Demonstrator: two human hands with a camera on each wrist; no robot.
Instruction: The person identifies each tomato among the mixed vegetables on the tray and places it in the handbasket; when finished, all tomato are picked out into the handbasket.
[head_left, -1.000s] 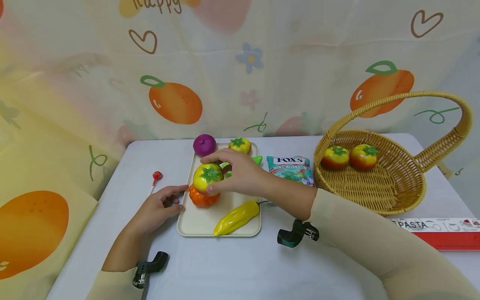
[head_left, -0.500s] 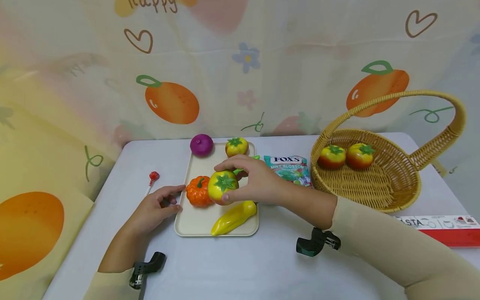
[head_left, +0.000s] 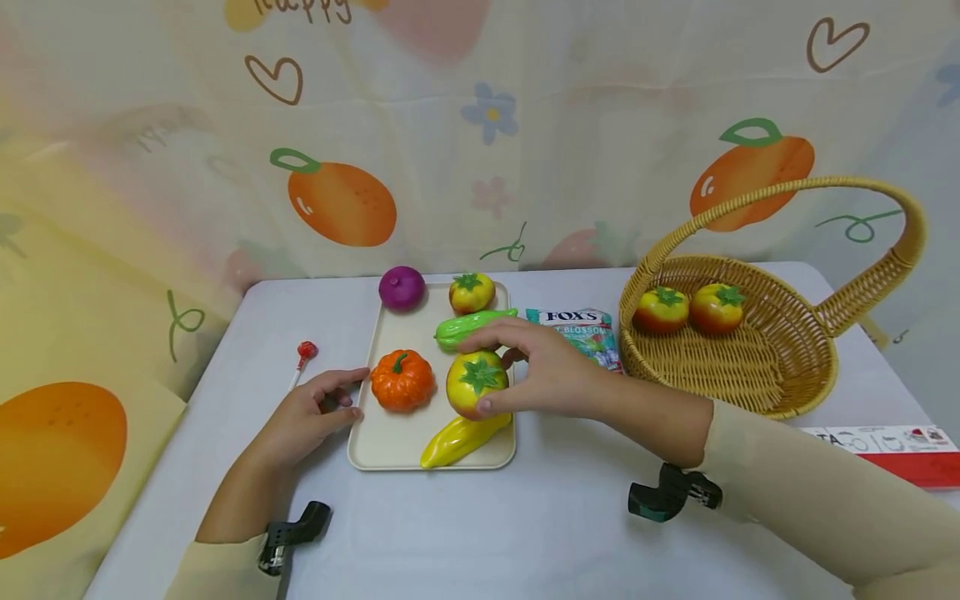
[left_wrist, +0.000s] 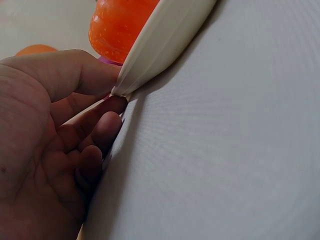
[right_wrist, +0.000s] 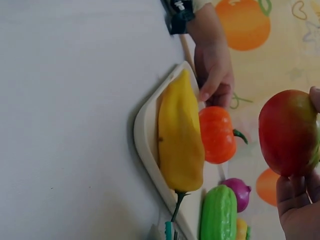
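My right hand (head_left: 551,371) grips a red-and-yellow toy persimmon (head_left: 477,383) with a green leafy top, raised over the right side of the cream tray (head_left: 408,454). In the right wrist view, the persimmon's red underside (right_wrist: 287,132) faces the camera, fingers at its edge. At the tray's left rim, my left hand (head_left: 311,417) holds the edge; the left wrist view shows the thumb on the rim and the other fingers curled beside it. An orange pumpkin (head_left: 402,381), a yellow pepper (head_left: 461,440), a green ridged vegetable (head_left: 472,327), a purple onion (head_left: 402,288) and another persimmon (head_left: 472,293) lie on the tray.
A wicker basket (head_left: 750,387) with a tall handle stands at the right, holding two persimmons (head_left: 688,310). Between tray and basket lies a candy bag (head_left: 588,333). A red lollipop (head_left: 306,351) is left of the tray, and a pasta box (head_left: 900,457) sits at the right edge.
My right hand has carried the persimmon rightward from above the pumpkin, uncovering the pumpkin and the green vegetable. My left hand stays at the tray's rim.
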